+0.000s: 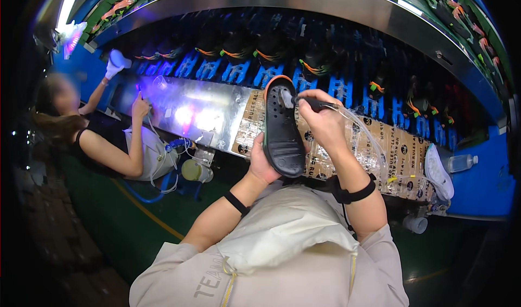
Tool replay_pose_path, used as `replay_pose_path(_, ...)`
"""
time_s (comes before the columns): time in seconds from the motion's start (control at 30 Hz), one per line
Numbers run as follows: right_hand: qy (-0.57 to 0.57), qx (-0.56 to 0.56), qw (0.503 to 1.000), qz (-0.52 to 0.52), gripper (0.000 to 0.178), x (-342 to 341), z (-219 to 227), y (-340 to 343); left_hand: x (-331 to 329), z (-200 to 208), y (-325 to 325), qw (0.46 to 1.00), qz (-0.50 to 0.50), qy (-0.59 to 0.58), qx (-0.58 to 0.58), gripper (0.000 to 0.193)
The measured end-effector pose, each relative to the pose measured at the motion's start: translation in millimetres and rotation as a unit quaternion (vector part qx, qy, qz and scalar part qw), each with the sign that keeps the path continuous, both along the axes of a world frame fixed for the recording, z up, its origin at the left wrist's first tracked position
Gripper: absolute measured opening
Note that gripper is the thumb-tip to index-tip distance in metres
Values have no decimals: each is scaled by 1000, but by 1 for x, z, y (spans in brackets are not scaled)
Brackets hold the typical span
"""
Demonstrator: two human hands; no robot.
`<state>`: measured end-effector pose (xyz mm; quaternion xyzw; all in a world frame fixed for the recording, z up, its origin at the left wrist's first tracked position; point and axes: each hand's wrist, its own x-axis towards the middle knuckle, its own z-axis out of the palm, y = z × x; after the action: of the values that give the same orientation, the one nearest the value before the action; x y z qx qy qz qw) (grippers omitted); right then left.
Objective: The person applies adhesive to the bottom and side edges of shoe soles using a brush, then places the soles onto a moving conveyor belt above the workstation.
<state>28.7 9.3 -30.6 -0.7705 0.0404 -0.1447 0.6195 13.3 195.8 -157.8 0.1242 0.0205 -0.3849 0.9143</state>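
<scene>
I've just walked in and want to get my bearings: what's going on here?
Someone at a bench is holding a black shoe sole with an orange-edged upper end in the left hand. The right hand grips a dark-handled brush, its pale bristles at the sole's upper part. Black shoe pieces stand on blue supports behind. A clear bottle lies at the right, while a co-worker is busy on the left, one arm raised.
</scene>
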Motion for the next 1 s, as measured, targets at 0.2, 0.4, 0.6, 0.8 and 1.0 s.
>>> replay_pose_path(0.2, -252, -157, 954, -43, 21, 0, -16, 17, -10, 30, -18, 991, 70, -44, 103, 79)
replay_pose_path(0.4, -95, -302, 924, 214, 13, -54, 18, 5, -3, 36, -16, 982, 82, -76, 153, 88)
replay_pose_path(0.6, -136, -183, 969, 96, 20, -50, 44, -6, -3, 36, -20, 994, 48, -55, -77, 84)
replay_pose_path(0.8, -280, -147, 948, -34, 26, -15, 32, 12, -24, 61, -25, 993, 49, -97, 51, 82)
replay_pose_path(1.0, -262, -58, 948, 171, 27, -14, 28, -2, -15, 65, -18, 990, 49, -118, 56, 83)
